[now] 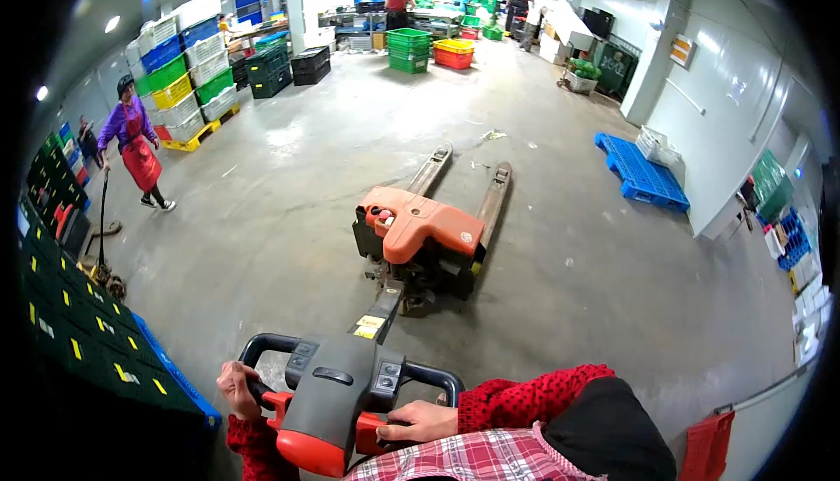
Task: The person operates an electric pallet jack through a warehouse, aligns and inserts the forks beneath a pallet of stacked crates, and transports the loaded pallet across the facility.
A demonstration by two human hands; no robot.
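Below the middle of the view is the grey and red control handle of an orange electric pallet truck. Its two bare forks point away across the floor. My left hand is closed round the black grip on the handle's left side. On the right side my right hand rests with bent fingers on the red part of the handle. Red knitted sleeves cover both arms.
Stacked crates stand at the upper left near a person in a red apron beside another pallet jack. Dark crates fill the lower left. A blue pallet lies by the right wall. Green crates stand farther back.
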